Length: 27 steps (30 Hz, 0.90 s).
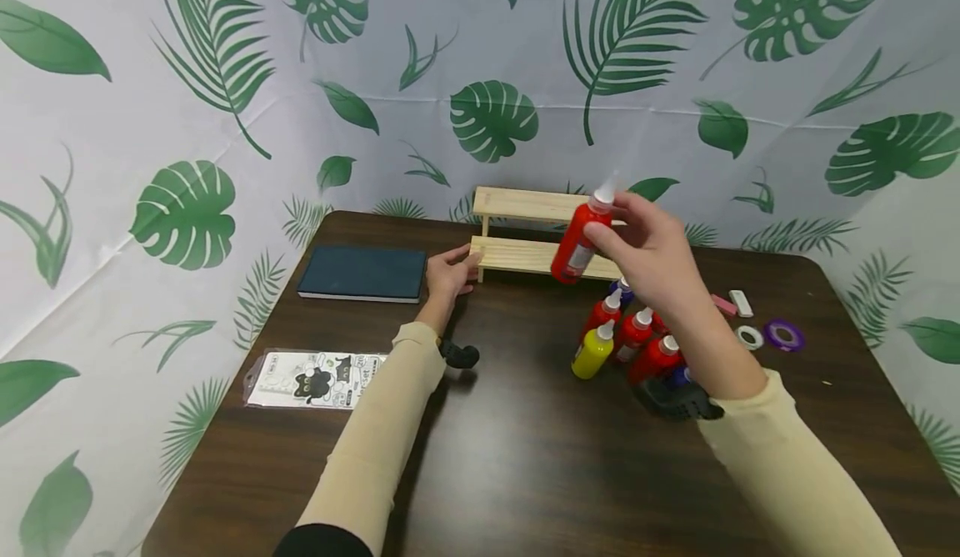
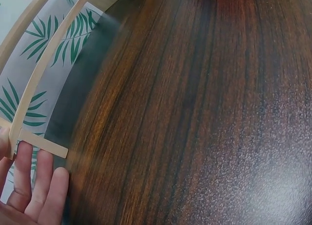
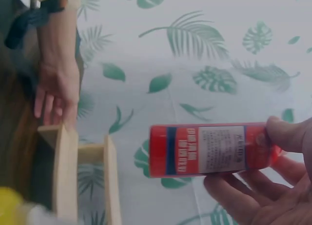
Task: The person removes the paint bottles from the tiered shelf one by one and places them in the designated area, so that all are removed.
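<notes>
A red squeeze bottle [image 1: 576,238] with a white pointed nozzle is pinched near its top by my right hand [image 1: 648,248], in front of the wooden two-tier rack [image 1: 517,253]. Its printed label [image 3: 222,149] faces the right wrist camera. At the rack's left end my left hand [image 1: 448,275] grips the lower shelf, thumb on top and fingers by the end support [image 2: 46,142]. On the table below my right hand stand more bottles: a yellow bottle [image 1: 592,353], several red bottles [image 1: 632,336] and blue ones, partly hidden by the right wrist.
A dark blue book [image 1: 363,272] lies left of the rack. Nearer is a clear packet with a cat print [image 1: 315,380]. At the right are a purple tape roll [image 1: 783,335], a white tape roll [image 1: 749,338] and a white eraser-like block [image 1: 741,303]. A leaf-patterned cloth hangs behind the table.
</notes>
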Each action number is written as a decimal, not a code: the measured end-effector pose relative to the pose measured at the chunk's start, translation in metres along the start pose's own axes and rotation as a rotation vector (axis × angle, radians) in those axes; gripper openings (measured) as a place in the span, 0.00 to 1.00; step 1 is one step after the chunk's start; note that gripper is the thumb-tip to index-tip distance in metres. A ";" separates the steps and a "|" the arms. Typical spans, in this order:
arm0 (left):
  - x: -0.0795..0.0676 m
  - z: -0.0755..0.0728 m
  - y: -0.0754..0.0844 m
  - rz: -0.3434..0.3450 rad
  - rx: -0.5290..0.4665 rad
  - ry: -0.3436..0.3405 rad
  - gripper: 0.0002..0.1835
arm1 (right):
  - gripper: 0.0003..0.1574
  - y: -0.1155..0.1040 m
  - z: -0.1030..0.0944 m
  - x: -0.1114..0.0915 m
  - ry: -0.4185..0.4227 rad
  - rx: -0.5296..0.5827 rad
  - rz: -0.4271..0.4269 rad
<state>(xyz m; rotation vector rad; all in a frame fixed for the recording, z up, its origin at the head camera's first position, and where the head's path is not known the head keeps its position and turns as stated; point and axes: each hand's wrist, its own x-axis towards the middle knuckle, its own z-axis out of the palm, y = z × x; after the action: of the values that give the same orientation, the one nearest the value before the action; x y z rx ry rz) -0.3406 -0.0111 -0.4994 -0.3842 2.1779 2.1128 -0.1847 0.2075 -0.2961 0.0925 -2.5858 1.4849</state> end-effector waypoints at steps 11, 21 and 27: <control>-0.001 -0.001 0.001 -0.001 -0.006 -0.004 0.20 | 0.27 0.075 -0.026 -0.099 0.149 -0.131 -0.006; -0.001 -0.003 0.000 0.002 -0.010 -0.014 0.20 | 0.27 0.131 0.017 -0.125 0.227 -0.159 0.035; 0.000 -0.001 -0.001 -0.004 -0.006 -0.011 0.20 | 0.27 0.150 0.038 -0.125 0.271 -0.160 0.065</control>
<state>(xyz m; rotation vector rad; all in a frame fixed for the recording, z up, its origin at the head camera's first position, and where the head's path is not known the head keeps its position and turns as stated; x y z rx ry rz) -0.3397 -0.0118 -0.5005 -0.3761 2.1636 2.1140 -0.0854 0.2472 -0.4641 -0.1991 -2.4929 1.2079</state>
